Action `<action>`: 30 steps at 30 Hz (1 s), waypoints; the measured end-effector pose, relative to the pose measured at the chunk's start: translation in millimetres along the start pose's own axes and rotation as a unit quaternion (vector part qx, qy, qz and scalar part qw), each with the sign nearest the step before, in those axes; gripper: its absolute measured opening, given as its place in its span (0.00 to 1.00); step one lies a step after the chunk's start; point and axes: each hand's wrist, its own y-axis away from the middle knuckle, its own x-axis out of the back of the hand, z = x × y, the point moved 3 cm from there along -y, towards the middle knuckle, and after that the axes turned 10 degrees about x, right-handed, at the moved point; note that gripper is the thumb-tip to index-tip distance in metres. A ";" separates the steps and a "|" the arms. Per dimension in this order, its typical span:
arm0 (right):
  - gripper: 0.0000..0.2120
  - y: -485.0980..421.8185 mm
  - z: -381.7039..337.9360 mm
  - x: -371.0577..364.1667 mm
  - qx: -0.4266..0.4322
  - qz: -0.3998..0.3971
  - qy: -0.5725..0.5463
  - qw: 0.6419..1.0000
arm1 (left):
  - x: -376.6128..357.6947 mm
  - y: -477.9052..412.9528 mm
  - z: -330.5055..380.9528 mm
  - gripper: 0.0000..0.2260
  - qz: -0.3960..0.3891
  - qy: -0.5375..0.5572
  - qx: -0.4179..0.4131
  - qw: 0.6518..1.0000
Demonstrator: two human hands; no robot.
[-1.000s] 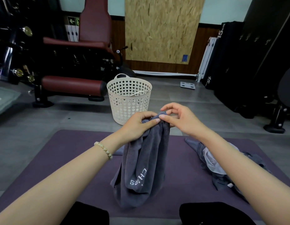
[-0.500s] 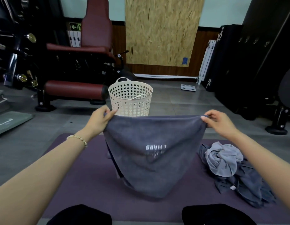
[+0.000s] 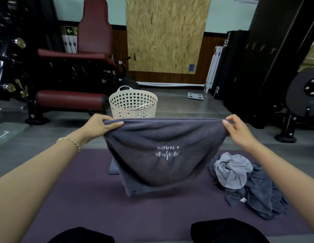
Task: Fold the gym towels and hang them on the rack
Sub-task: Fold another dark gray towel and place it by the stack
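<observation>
At frame centre the dark grey towel (image 3: 163, 151) hangs above the purple mat (image 3: 79, 190), top edge stretched wide, logo upside down, lower half sagging; whether it touches the mat cannot be told. The left hand (image 3: 100, 125) pinches the top left corner and the right hand (image 3: 235, 127) the top right, both clamped on the cloth and pulled apart, likely to flatten it for a first fold. At lower right a heap of unfolded towels (image 3: 258, 195) lies on the mat, a lighter grey towel (image 3: 231, 171) bunched on top, near the right hand, probably the queue. At upper centre the cream basket (image 3: 133, 104) stands on the floor beyond the mat; no towel shows inside, its bottom hidden. No rack is identifiable.
</observation>
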 end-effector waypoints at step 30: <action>0.09 12.6 132.2 -79.6 -0.252 0.206 -0.168 0.930 | -107.7 -76.9 -88.7 0.14 0.045 0.207 0.195 0.957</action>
